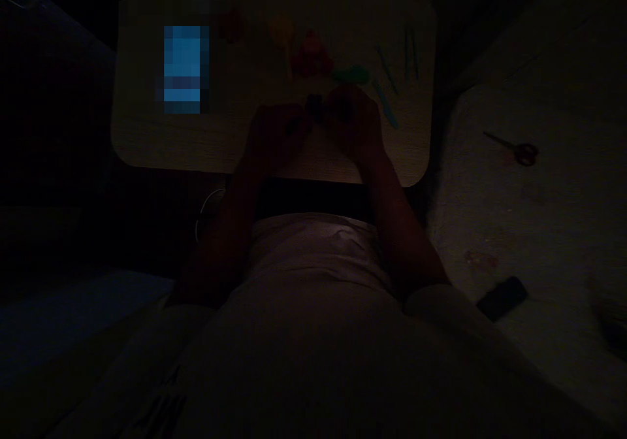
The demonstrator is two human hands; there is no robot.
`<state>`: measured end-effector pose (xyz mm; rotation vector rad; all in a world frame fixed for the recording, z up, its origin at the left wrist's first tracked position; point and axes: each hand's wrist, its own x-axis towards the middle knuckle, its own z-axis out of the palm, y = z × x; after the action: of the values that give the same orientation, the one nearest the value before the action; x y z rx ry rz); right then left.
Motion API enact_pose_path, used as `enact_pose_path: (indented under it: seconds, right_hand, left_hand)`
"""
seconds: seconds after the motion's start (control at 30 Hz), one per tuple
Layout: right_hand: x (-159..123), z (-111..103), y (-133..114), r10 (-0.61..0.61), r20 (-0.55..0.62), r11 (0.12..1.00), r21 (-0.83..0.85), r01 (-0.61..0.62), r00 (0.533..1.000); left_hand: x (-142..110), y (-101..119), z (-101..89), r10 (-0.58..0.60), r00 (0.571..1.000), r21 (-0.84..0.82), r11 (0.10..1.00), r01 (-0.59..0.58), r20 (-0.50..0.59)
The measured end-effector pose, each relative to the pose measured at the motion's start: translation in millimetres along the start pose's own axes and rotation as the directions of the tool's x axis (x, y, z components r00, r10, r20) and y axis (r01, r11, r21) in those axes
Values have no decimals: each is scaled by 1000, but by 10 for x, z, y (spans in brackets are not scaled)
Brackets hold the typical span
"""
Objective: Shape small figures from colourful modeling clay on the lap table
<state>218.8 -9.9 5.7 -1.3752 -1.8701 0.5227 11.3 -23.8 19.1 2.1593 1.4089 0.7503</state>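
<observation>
Over the near edge of a small wooden table (pixel 196 145), my left hand (pixel 279 130) and my right hand (pixel 355 122) face each other, fingers curled inward. A small dark lump (pixel 314 106) sits at the fingertips of my right hand, which pinches it. My left hand's fingers are closed close beside the lump; darkness hides what is in them. Just beyond my right hand lie a green tool (pixel 353 74) and a red, rounded piece (pixel 312 57). A light-blue knife-shaped tool (pixel 386 104) is to its right.
Farther back are a yellow piece with a handle (pixel 281 34) and a dim red object (pixel 232 24). Thin sticks (pixel 410 53) lie at the right. A blurred-out bright screen (pixel 182 60) stands at left. Scissors (pixel 519 150) and a dark rectangular object (pixel 502 298) rest on a pale surface.
</observation>
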Motion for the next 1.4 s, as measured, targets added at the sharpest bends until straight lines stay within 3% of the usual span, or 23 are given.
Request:
enact_pose_path:
  seconds: [0.23, 0.57, 1.4]
  right_hand:
    - [9, 19, 57, 26, 30, 998, 55, -27, 999]
    - [6, -2, 25, -29, -10, 999, -19, 29, 1000]
    - [2, -2, 43, -77, -26, 997, -22, 76, 997]
  left_hand:
    - [-6, -4, -8, -32, 998, -9, 999, 32, 49]
    - [-2, 0, 1, -24, 1000, -24, 999, 24, 3]
    - [15, -79, 45, 10, 1000, -2, 1000, -10, -16]
